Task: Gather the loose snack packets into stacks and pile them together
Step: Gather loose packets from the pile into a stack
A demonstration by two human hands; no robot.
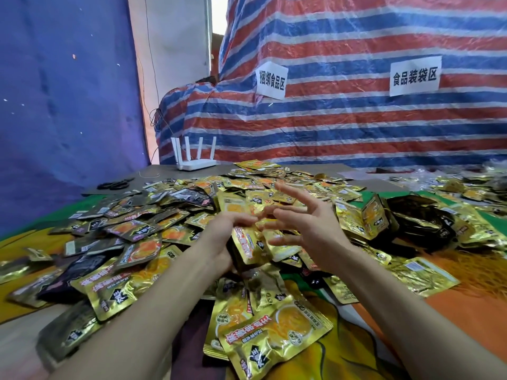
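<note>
Fingers (293,194) of a person's right hand (315,234) splay wide apart, holding nothing, just above a heap of gold snack packets (170,226) that covers most of a table. Facing it, the left hand (219,238) curls its fingers (244,221) round a small stack of packets (247,249), gripping it on edge at the middle of the heap; the thumb is hidden behind the stack. The two hands are near each other, fingertips almost meeting above the stack.

Loose packets lie overlapping in all directions, mostly gold with orange print, mixed with dark ones (82,266) on the left side. One large gold packet (274,333) lies face up at the near edge, between the two forearms. To the right of the hands, a bundle of gold packets (365,215) stands on edge beside a mound of black packets (419,218). More packets are scattered across the far right of the table.

A printed cloth in green, orange and yellow (466,286) shows under the packets. At the far left corner stand a white router (193,161) with four antennas and, nearer, black scissors (115,184). Behind the table hangs a red, white and blue striped tarpaulin (343,124) bearing two paper signs (414,75) in Chinese characters, and a blue sheet (63,105) closes the left side.
</note>
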